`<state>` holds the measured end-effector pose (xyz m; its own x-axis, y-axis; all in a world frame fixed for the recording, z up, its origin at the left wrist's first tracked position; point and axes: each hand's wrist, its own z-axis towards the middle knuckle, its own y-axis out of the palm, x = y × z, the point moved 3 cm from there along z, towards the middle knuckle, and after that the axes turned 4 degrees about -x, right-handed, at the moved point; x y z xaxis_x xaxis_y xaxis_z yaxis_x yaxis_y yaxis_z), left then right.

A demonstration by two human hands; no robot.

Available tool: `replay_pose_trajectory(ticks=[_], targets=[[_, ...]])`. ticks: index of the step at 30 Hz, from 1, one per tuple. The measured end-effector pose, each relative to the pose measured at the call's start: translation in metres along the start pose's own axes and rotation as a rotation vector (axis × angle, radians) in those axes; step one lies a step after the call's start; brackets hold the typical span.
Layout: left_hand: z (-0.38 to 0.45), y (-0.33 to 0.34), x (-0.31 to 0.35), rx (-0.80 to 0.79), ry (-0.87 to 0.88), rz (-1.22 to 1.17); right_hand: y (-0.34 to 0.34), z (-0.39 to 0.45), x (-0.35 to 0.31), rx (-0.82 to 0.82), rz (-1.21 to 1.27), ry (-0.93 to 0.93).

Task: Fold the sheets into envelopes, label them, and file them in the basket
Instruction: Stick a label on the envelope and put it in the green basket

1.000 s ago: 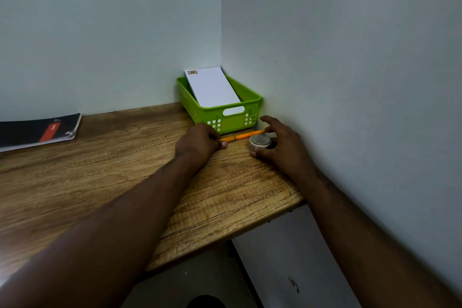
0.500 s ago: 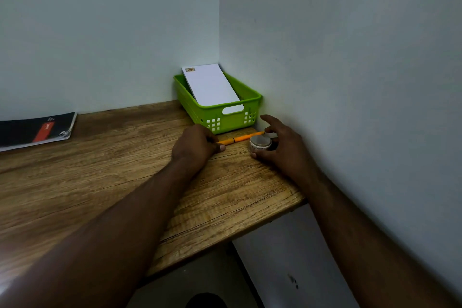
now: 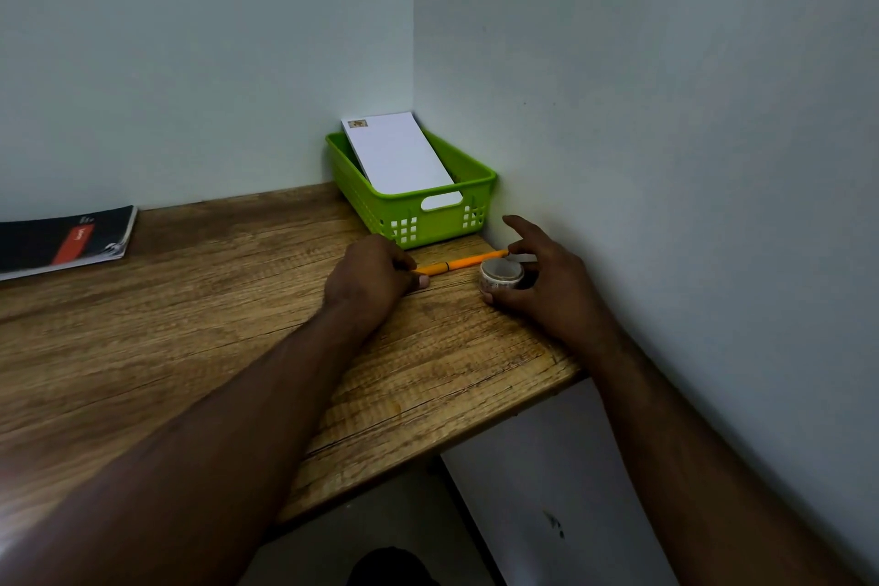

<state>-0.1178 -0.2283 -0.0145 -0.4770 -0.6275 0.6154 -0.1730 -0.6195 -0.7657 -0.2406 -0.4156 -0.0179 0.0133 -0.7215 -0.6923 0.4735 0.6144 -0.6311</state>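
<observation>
Head view: your left hand (image 3: 371, 274) pinches the light, stiff, roll-prone pen (image 3: 459, 263) at its near end; your right hand (image 3: 547, 286) cups the tape (image 3: 501, 276).

A white envelope (image 3: 399, 156) with a small stamp at its top corner leans tilted inside the green slotted basket (image 3: 442, 220), which sits in the table's back corner against both walls.

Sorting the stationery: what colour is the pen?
Orange; the pen shows best in the head view.
</observation>
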Motion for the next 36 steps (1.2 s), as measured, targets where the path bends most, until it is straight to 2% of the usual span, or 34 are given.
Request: replay_pose_trajectory(ticks=[36], targets=[[0.006, 0.0057, 0.0032, -0.019, -0.021, -0.031, -0.0009, -0.001, -0.0018, 0.012, 0.011, 0.006]])
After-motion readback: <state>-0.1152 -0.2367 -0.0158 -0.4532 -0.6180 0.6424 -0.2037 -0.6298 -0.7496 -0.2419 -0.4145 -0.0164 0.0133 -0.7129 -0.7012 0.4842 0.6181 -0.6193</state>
